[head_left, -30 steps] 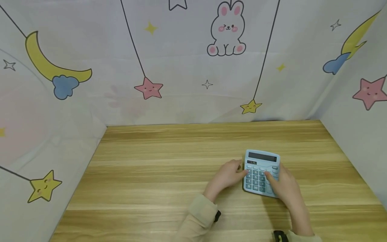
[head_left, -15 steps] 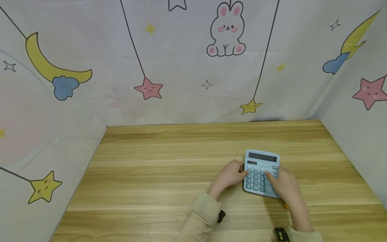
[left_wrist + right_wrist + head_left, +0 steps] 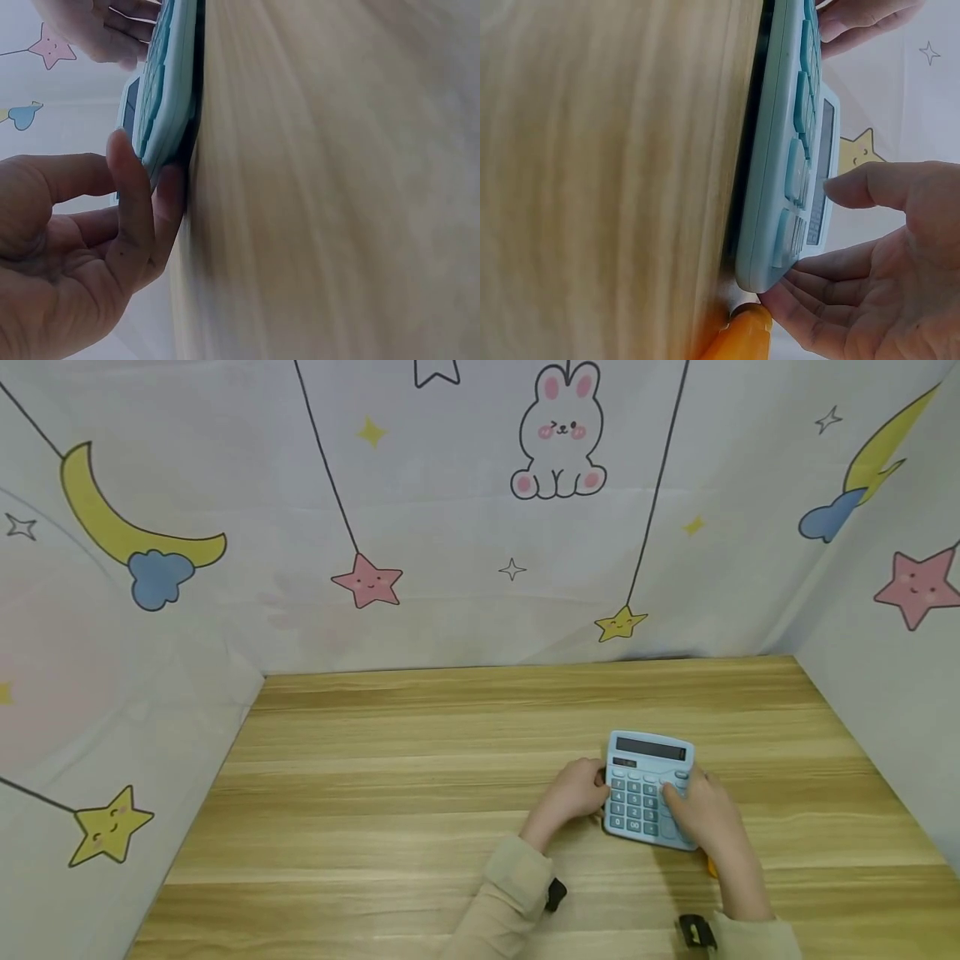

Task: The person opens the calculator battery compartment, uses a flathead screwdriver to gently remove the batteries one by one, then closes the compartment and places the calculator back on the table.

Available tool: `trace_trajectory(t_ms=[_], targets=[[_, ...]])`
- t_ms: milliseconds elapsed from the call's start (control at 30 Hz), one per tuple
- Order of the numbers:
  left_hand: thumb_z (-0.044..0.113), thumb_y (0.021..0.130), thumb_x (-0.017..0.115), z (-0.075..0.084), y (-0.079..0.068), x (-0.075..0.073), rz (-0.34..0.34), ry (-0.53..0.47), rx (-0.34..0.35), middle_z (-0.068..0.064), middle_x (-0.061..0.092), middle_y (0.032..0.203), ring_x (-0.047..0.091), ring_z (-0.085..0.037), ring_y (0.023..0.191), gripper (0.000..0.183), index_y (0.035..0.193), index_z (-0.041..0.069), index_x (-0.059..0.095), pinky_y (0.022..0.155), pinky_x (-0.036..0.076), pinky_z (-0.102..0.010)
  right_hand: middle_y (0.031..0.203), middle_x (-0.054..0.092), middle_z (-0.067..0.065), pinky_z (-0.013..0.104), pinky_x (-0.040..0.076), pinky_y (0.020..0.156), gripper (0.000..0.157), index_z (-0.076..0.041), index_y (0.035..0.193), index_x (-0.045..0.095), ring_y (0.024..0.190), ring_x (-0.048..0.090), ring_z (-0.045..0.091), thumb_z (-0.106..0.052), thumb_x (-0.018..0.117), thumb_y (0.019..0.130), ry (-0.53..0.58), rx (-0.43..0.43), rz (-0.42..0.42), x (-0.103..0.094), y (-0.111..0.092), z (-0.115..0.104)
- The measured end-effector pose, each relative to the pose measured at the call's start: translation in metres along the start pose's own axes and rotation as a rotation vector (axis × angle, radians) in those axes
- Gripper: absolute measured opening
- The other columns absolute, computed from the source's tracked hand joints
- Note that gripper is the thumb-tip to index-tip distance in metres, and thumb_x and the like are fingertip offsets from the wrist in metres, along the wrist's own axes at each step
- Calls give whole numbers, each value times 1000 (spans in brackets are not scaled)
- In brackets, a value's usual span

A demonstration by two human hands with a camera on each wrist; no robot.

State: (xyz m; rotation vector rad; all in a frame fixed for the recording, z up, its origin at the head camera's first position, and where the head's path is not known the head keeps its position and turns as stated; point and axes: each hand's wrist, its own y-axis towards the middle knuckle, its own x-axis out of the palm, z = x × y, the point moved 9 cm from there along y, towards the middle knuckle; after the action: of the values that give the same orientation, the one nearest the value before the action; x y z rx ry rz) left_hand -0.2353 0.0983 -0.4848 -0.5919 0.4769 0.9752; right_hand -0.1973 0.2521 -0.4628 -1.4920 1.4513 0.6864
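Note:
A light blue calculator [image 3: 649,793] sits at the right of the wooden table, its dark screen at the far end. My left hand [image 3: 572,793] holds its left edge, thumb at the side of the keys. In the left wrist view, the fingers [image 3: 131,217] of that hand meet the near corner of the calculator [image 3: 176,90]. My right hand [image 3: 705,814] grips the opposite edge, with the thumb over the upper right keys. The right wrist view shows its other fingers [image 3: 817,292] at the calculator's side. Some fingertips are hidden behind the casing.
An orange object [image 3: 742,337], mostly hidden in the head view, lies beside the calculator's near right corner, below the right hand. Wood-grain tabletop [image 3: 375,777] spreads to the left. A white cloth [image 3: 450,527] printed with stars, moons and a rabbit surrounds the table.
The left thumb has drawn back from the keys to the calculator's edge, and the left forearm has shifted right. The orange object now shows beside the right wrist. The calculator has stayed put.

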Motion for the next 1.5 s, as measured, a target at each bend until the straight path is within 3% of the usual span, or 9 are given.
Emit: trace_trajectory(t_ms=[167,333,533,833,1067,1500], targets=[[7,88,60,1,-3,2,13,-91,-18,3,51,61,60,-10,50,20,108,2,62,46,37,-19,127,41,47,64,36,98,65,24,136,29,119,40,59,-24,43,95,8,-7,14,-2,0,1],[8,86,59,0,-3,3,47,-133,-27,3,51,61,57,-9,48,17,102,3,63,45,38,-19,127,41,47,65,36,97,64,24,136,29,119,40,59,-23,43,94,19,4,11,-2,-1,3],[6,85,59,1,-7,4,63,-165,-48,1,53,65,55,-8,48,30,114,-2,62,46,41,-19,126,43,47,64,37,96,64,25,135,30,118,42,58,-21,44,93,28,10,2,-2,-3,3],[7,85,58,1,-10,3,78,-150,-68,-2,60,75,55,-7,48,27,110,-1,63,48,43,-19,121,48,45,63,40,91,59,26,127,38,111,48,57,-22,45,92,23,7,21,-3,-4,3],[9,85,58,0,-12,3,81,-150,-77,-1,59,72,56,-9,49,21,104,1,63,47,41,-19,119,48,45,62,41,90,60,26,125,39,110,49,57,-23,45,91,32,33,14,-4,-5,4],[9,85,58,3,-18,0,72,-152,-70,-2,58,75,55,-9,50,24,107,1,62,48,42,-20,121,48,45,62,42,91,59,25,125,41,109,50,57,-24,45,93,62,34,21,-6,-9,5]])
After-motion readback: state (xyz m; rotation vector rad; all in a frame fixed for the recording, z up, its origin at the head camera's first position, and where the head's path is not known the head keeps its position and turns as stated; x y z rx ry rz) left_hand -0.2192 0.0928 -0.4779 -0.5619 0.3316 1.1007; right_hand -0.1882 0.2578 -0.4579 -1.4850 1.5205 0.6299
